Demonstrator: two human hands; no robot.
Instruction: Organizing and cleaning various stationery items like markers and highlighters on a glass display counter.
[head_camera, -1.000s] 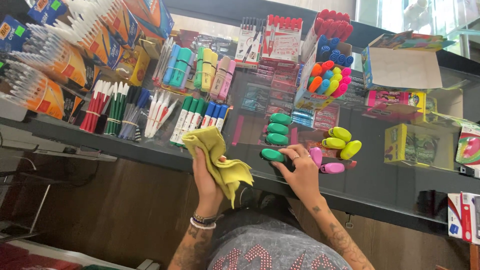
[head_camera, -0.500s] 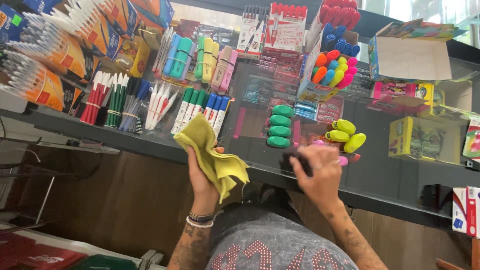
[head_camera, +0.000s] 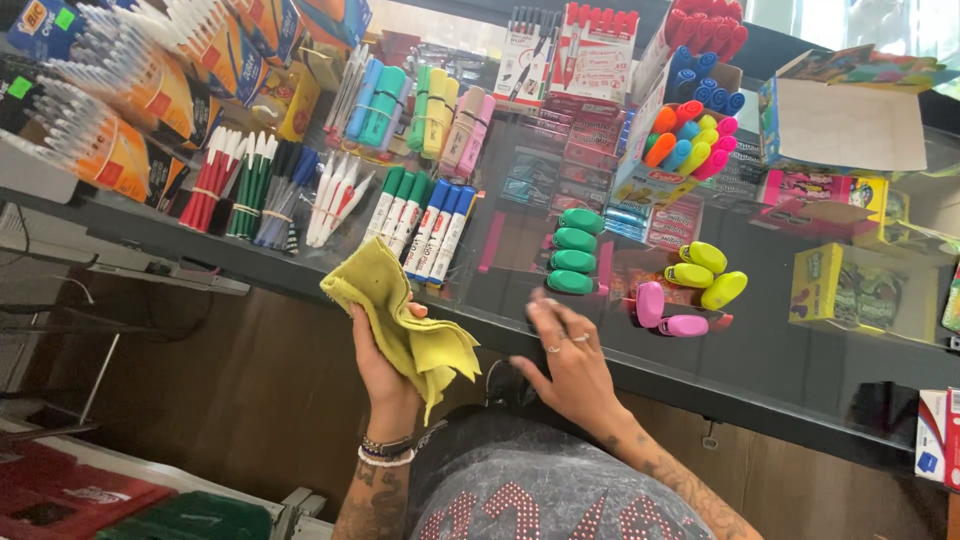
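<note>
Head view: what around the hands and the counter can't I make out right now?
- Right hand: motion-blurred; whether the fingers touch the glass counter or hold anything cannot be told.
- Left hand: palm and fingers mostly hidden by the yellow cloth.
- Green highlighters: glass reflections mix with goods beneath, so whether they lie on or under the glass is unclear.
- Red and white box: cut off by the right edge.

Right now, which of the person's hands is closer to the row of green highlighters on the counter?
The right hand is nearer, lying on the counter just below the green highlighters. The left hand is farther away to their lower left, holding a yellow cloth.
</note>
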